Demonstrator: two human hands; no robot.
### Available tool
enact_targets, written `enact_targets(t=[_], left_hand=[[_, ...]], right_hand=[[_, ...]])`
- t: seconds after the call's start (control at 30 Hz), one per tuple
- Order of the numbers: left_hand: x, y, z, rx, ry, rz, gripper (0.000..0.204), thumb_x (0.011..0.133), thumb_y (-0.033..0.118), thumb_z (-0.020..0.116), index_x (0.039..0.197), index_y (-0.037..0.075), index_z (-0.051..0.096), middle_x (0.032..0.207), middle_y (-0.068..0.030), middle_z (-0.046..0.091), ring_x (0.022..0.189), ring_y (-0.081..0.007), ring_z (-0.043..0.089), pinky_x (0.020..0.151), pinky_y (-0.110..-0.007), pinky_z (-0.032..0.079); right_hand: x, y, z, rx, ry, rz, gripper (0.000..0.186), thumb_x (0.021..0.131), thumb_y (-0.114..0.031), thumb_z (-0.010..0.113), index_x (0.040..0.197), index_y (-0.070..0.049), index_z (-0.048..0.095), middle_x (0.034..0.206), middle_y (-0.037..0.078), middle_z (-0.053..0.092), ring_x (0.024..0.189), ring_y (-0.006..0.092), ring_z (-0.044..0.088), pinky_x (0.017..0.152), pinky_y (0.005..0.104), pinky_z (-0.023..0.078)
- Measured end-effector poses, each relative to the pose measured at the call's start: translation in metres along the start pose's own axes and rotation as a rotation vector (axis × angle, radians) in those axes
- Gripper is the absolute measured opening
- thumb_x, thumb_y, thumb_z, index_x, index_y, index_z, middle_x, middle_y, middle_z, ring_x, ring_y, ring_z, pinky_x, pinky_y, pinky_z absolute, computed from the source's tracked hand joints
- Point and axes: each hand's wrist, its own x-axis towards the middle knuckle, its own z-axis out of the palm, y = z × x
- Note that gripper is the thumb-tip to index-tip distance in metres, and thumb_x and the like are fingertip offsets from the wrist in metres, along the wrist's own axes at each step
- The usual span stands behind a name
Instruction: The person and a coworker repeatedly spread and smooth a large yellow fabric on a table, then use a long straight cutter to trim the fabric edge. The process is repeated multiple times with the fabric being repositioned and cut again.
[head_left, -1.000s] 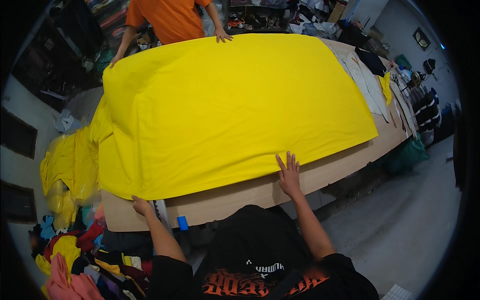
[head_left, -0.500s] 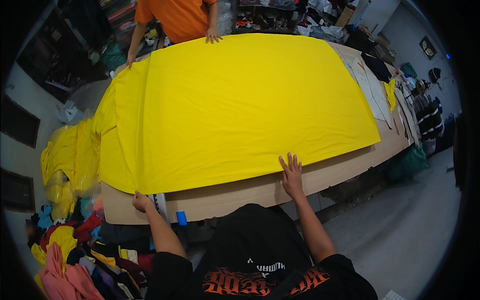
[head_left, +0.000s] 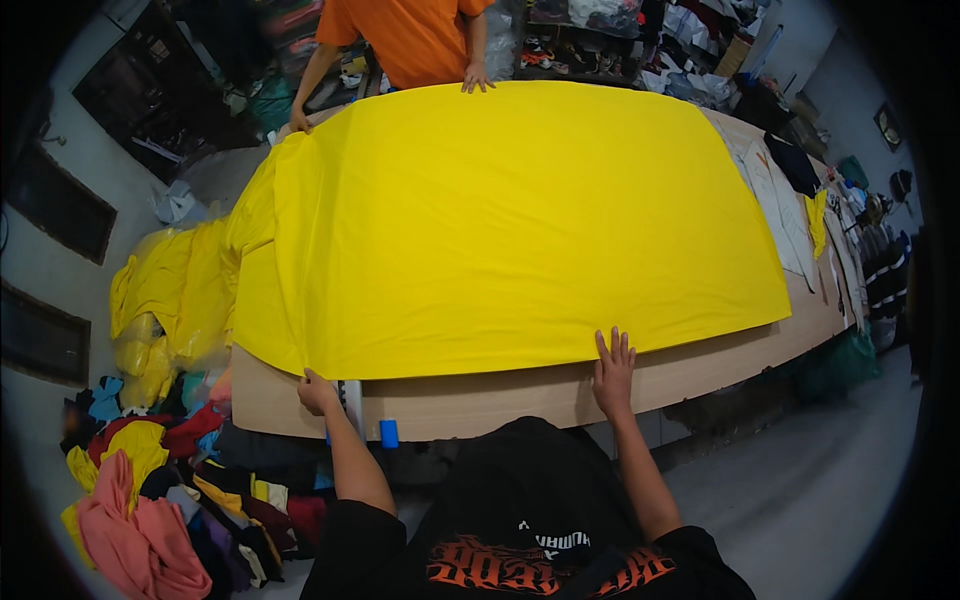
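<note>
Workroom, cluttered: grey floor (head_left: 780,450), loaded shelves (head_left: 580,58) along the back, dark panels on the left wall. Big table topped with brown board (head_left: 470,408), bare along its near side. Yellow cloth (head_left: 540,230) covers most of it, flat across the middle with faint wrinkles, its near edge short of the board's; a crease runs across near the left end, with looser folds beyond. Off that end, a yellow bundle (head_left: 175,285), partly in clear plastic. Loose garments (head_left: 180,480) piled lower left, mixed colours.

Far side: co-worker in an orange shirt (head_left: 395,45), one hand on the cloth's far edge, the other at its left corner.

Step in hand, as I judge it: squaring and smoothing the cloth. Right hand (head_left: 613,380): fingers apart, fingertips resting on the near edge. Left hand (head_left: 319,394): fingers curled together at the edge by the crease; cannot tell whether they pinch it. Next move would call for light, even tension shared with the far side, so the crease flattens without dragging the smooth part.

Smaller: pale sheets (head_left: 775,215) right of the cloth, black fabric (head_left: 790,162), yellow scrap (head_left: 817,225); blue object (head_left: 389,433) at the table's near edge.
</note>
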Motion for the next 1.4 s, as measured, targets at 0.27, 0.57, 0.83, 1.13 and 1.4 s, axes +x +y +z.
enact_targets(t=[0.27,0.57,0.83,1.13,1.4], left_hand=[[-0.033,-0.017,0.016,0.048,0.286,0.367,0.042,0.105,0.026,0.061,0.14,0.005,0.057,0.135,-0.0219,0.063,0.125,-0.0419,0.06,0.104,-0.052,0.048],[-0.293,0.1,-0.076,-0.999,-1.058,0.41,0.036,0.112,0.03,0.054,0.134,0.001,0.058,0.114,-0.0092,0.065,0.105,-0.0192,0.062,0.097,-0.036,0.048],[-0.419,0.223,-0.289,-1.733,-1.773,1.141,0.045,0.111,0.051,0.049,0.126,0.013,0.068,0.111,-0.0118,0.073,0.112,-0.0295,0.067,0.105,-0.051,0.043],[-0.424,0.228,-0.334,-1.693,-1.402,0.976,0.022,0.108,0.026,0.058,0.096,0.023,0.077,0.097,0.0099,0.075,0.093,-0.0071,0.065,0.103,-0.043,0.043],[-0.405,0.28,-0.312,-2.161,-1.819,1.137,0.029,0.111,0.032,0.052,0.115,0.029,0.081,0.106,0.0204,0.078,0.101,0.0017,0.068,0.098,-0.036,0.046]], right_hand=[[-0.086,0.042,0.01,-0.078,-0.269,0.223,0.068,0.109,-0.04,0.048,0.171,-0.023,0.026,0.177,0.021,0.016,0.164,0.0417,0.011,0.129,0.0627,0.011],[-0.091,0.055,0.022,-0.015,-0.411,0.359,0.071,0.111,-0.056,0.034,0.173,-0.028,0.011,0.179,0.019,-0.003,0.165,0.0431,-0.005,0.129,0.0657,0.0],[-0.091,0.054,0.006,-0.016,-0.476,0.367,0.072,0.111,-0.055,0.038,0.173,-0.032,0.011,0.18,0.015,-0.002,0.165,0.0422,-0.003,0.129,0.0651,0.001],[-0.102,0.047,0.011,0.028,-0.374,0.428,0.073,0.11,-0.056,0.04,0.173,-0.032,0.012,0.18,0.014,0.0,0.165,0.0419,-0.004,0.13,0.0635,0.002],[-0.103,0.049,0.016,0.014,-0.363,0.418,0.072,0.11,-0.054,0.04,0.173,-0.03,0.014,0.18,0.016,0.001,0.164,0.044,-0.003,0.129,0.0656,0.002]])
